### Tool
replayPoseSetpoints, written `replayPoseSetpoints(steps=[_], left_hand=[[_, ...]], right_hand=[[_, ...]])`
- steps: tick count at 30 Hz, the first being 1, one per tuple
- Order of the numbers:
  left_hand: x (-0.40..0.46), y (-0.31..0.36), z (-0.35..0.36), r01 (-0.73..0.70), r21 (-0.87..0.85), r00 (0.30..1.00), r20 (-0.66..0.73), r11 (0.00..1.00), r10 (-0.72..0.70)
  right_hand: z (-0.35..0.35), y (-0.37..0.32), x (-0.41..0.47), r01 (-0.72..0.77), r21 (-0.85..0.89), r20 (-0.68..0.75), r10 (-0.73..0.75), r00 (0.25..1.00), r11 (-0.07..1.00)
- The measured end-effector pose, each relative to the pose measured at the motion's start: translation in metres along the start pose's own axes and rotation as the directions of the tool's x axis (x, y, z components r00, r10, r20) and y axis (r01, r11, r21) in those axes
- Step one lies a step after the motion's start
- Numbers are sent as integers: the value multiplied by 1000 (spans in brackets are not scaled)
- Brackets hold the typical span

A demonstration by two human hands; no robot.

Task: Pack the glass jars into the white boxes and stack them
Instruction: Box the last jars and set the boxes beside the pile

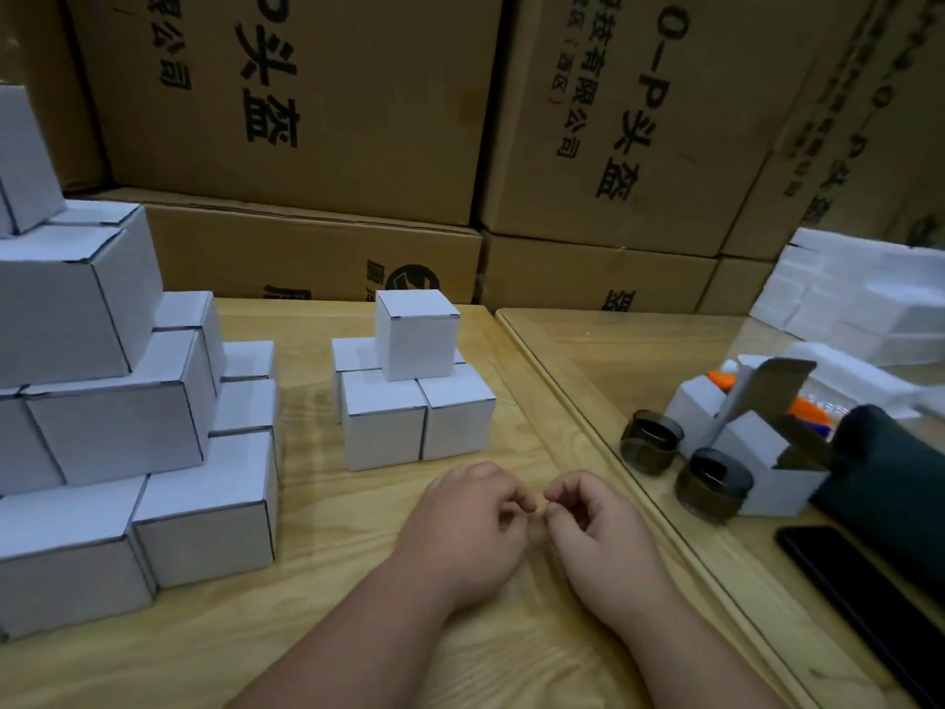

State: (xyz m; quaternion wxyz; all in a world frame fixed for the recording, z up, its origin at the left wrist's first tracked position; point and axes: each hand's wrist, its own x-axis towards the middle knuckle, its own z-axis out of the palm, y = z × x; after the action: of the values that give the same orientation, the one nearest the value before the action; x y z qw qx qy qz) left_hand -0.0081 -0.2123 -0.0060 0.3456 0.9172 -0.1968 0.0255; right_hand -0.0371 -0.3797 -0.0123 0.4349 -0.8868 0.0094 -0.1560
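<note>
My left hand (468, 519) and right hand (595, 529) rest on the wooden table (317, 621) with fingers loosely curled, fingertips nearly meeting — neither grips anything I can make out.

Taking the small stack of white boxes (409, 386) straight ahead as my landmark: the big pile of closed boxes (128, 411) rises to its left. To its right, on the glass-topped table (613, 360), stand two dark glass jars (713, 483) just beside two open white boxes (767, 452), with a black phone (864, 601) nearer me.

I judge the next step is fetching a jar. To do it well I'd grip it round the body, lower it upright into an open box, tuck the flap fully — then set the box squarely on the small stack.
</note>
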Motion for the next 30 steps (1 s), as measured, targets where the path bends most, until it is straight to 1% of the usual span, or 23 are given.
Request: replayPoseSetpoints(steps=[2,4,6,7,8,10,12,14,15,17,20,23,30], left_hand=[[-8,0,1,-35,134,999,28,990,31],[-18,-1,5,-28,257,997,77,966,9],[-30,-3,9,-11,326,994,109,945,-26],[-36,-4,9,-2,337,993,109,941,-37],[-41,-5,9,7,338,994,104,941,-44],[-50,-7,6,16,329,994,99,944,-51],[-53,-7,3,14,322,995,85,947,-44],[-55,-5,2,5,317,997,72,948,-30],[-55,-5,1,4,315,997,67,949,-26],[-55,-4,2,5,309,998,59,951,-25],[-55,-5,2,11,299,998,49,954,-27],[-55,-6,2,17,279,999,44,960,-30],[-57,-5,1,19,244,999,30,970,-27]], right_hand=[[-3,2,-3,-14,-31,-24,14,1000,999],[-9,4,-2,2,-103,-73,-10,997,995],[-17,6,1,36,-272,-179,-88,980,962],[-22,7,2,20,-348,-263,-119,957,937],[-26,8,4,-23,-389,-365,-132,922,921],[-35,9,8,-162,-390,-545,-86,834,907],[-44,13,14,-334,-362,-616,45,786,870],[-53,20,18,-457,-329,-626,171,761,826],[-57,24,19,-488,-310,-622,214,753,816],[-59,31,20,-498,-292,-602,248,759,816],[-59,37,21,-472,-297,-589,230,775,830],[-60,39,25,-481,-248,-612,249,751,841],[-62,51,34,-578,-88,-547,446,709,811]])
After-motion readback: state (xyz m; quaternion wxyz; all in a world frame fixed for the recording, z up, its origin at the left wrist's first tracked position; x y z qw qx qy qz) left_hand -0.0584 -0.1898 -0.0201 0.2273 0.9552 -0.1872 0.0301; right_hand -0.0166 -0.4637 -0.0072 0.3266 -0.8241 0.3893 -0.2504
